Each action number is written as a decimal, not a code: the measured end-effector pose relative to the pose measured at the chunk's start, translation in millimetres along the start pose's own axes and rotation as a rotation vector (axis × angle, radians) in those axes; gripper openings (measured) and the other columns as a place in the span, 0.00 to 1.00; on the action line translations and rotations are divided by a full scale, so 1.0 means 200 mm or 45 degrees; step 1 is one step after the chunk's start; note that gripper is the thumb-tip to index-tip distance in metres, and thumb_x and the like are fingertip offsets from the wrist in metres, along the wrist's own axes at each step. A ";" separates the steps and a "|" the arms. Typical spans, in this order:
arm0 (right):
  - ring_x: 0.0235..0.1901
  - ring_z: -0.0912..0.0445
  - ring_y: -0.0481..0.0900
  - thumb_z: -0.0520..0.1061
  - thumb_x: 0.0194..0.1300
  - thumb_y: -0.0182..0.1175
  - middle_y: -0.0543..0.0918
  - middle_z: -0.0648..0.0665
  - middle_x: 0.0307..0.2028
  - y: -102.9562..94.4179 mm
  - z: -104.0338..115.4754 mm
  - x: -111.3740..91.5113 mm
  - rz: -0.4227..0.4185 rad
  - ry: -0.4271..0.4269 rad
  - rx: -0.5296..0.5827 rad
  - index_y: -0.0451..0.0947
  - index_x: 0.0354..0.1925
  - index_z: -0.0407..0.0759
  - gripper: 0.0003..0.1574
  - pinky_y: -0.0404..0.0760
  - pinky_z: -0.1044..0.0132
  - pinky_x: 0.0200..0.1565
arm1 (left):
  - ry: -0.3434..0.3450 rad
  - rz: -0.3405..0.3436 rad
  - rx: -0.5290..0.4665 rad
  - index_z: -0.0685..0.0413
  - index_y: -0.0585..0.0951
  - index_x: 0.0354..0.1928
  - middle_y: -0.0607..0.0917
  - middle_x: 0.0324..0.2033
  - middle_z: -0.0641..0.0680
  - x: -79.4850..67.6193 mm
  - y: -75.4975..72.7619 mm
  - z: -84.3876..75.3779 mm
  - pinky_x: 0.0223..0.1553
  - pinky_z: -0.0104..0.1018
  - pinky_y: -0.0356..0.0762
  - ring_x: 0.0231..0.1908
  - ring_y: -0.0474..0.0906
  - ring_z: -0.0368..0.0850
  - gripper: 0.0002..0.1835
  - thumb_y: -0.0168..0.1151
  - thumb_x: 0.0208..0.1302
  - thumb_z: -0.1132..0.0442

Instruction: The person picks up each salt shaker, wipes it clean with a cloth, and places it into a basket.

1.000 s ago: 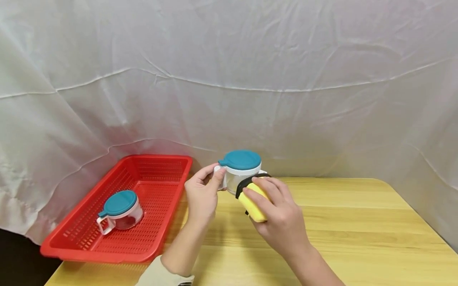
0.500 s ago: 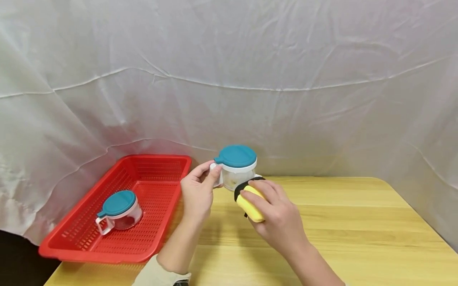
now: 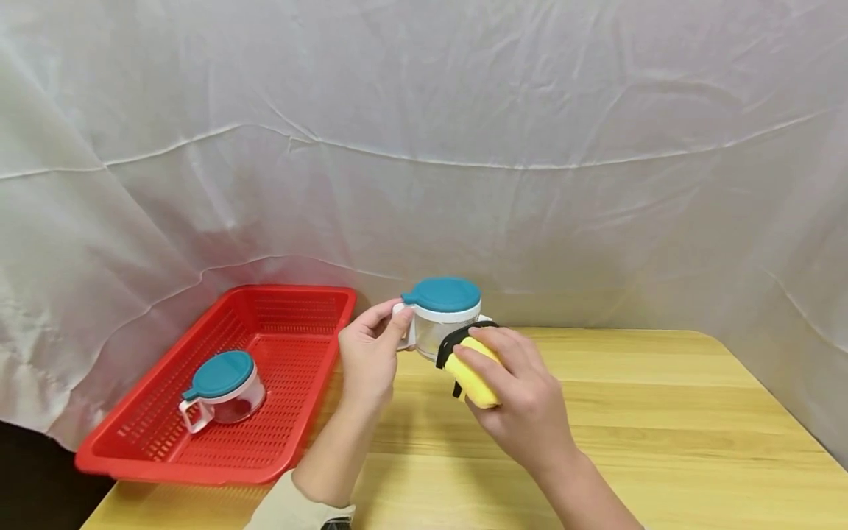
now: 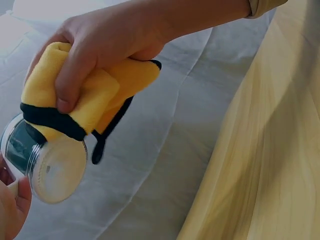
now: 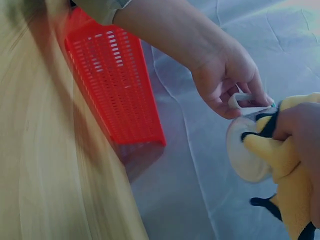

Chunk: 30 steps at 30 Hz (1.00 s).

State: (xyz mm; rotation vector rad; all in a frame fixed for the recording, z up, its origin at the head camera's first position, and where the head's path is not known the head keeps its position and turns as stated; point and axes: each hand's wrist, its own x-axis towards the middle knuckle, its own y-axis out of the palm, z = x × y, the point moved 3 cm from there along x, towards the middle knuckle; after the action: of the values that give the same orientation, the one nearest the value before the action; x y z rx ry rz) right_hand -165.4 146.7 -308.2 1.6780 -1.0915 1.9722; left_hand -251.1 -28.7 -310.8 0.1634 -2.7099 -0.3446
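Observation:
My left hand pinches the white handle of a clear glass jar with a teal lid and white collar, raised above the table. Pressed to the jar's right side is a folded yellow cloth with black edging, which my right hand grips. In the left wrist view the jar's round base shows, and the cloth covers part of its wall. The right wrist view shows my left fingers curled at the handle. A similar lidded jar stands in the red basket.
A red perforated plastic basket sits at the left of the wooden table, its near left corner reaching past the table edge. Behind the table hangs a pale, wrinkled cloth backdrop.
The jar, in my left hand, shifts slightly left and up, then back right and down. The cloth stays against its side, moving a little with it. The basket and second jar stay put.

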 end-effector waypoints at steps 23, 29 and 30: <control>0.47 0.43 0.80 0.33 0.38 0.67 0.83 0.39 0.48 -0.04 -0.03 0.02 -0.083 -0.009 0.093 0.85 0.46 0.43 0.30 0.78 0.65 0.57 | -0.070 0.092 -0.035 0.69 0.82 0.49 0.86 0.31 0.48 0.02 0.00 0.00 0.25 0.32 0.83 0.29 0.81 0.41 0.14 0.67 0.62 0.69; 0.47 0.41 0.79 0.33 0.39 0.66 0.83 0.37 0.48 -0.04 -0.03 0.02 -0.131 -0.009 0.134 0.85 0.46 0.41 0.29 0.73 0.67 0.61 | -0.096 0.082 -0.081 0.70 0.82 0.49 0.86 0.30 0.48 0.02 0.00 0.02 0.23 0.30 0.82 0.28 0.80 0.40 0.14 0.66 0.63 0.70; 0.47 0.42 0.79 0.33 0.38 0.66 0.83 0.38 0.48 -0.04 -0.03 0.01 -0.106 -0.008 0.136 0.85 0.46 0.41 0.30 0.74 0.67 0.60 | -0.093 0.068 -0.080 0.70 0.82 0.49 0.86 0.30 0.48 0.02 0.00 0.02 0.23 0.30 0.82 0.28 0.80 0.40 0.14 0.66 0.63 0.69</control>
State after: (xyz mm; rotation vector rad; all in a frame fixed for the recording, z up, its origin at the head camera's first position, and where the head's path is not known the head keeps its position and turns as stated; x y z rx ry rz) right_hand -165.8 155.5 -303.1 1.7548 -0.9176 2.0059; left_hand -256.5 -29.4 -312.2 0.0618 -2.7655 -0.4275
